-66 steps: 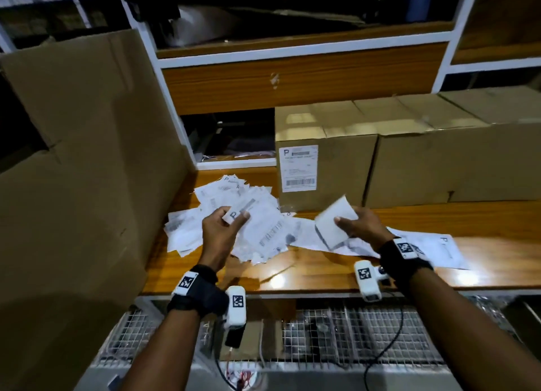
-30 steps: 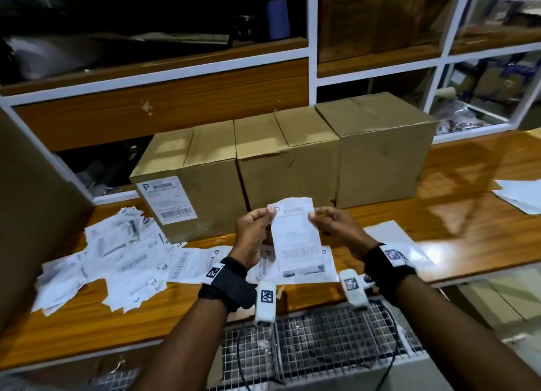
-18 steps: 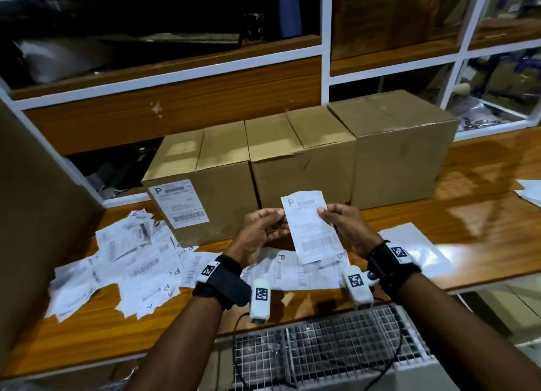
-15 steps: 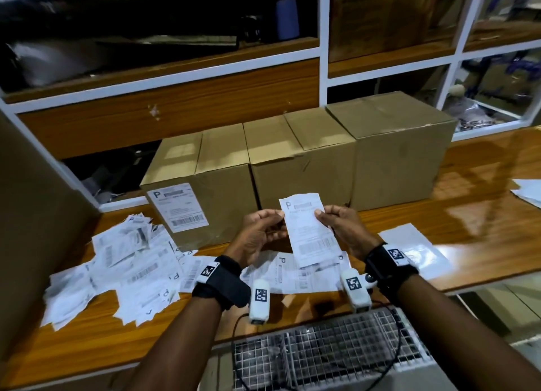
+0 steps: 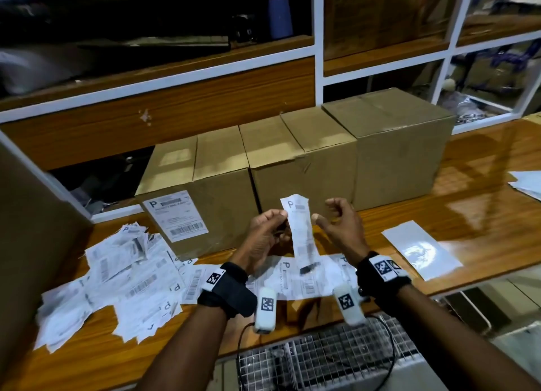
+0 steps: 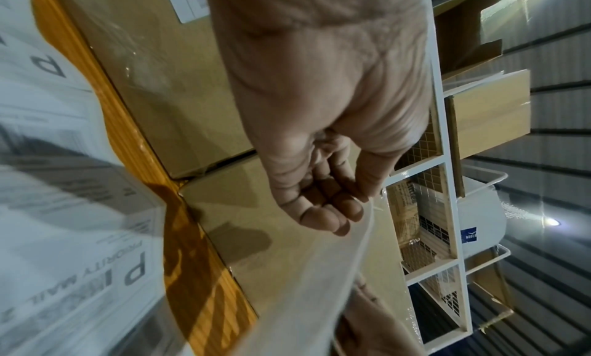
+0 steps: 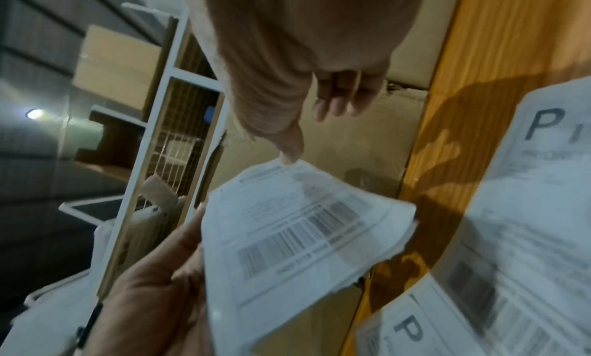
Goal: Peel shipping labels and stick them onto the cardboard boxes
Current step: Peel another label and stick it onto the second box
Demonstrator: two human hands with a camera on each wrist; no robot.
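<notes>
I hold a white shipping label (image 5: 301,235) upright in front of the middle cardboard box (image 5: 304,182). My left hand (image 5: 282,215) pinches the label's left edge between thumb and fingers (image 6: 348,209). My right hand (image 5: 325,212) is just to the label's right with its fingers loosely curled and off the paper. Only its thumb (image 7: 291,149) touches the label's top edge (image 7: 288,209). The left box (image 5: 225,203) carries a stuck label (image 5: 175,215) on its front. The right box (image 5: 401,156) has a bare front.
Loose labels (image 5: 117,276) lie piled on the wooden table (image 5: 483,215) at left and under my hands. A glossy backing sheet (image 5: 421,250) lies at right, more papers (image 5: 527,182) at the far right edge. A big cardboard sheet (image 5: 35,229) stands left; a wire rack (image 5: 322,361) sits below.
My right fingers have come off the label's right edge and curled away, leaving only the thumb on it. The label has turned more edge-on. My left hand keeps its pinch.
</notes>
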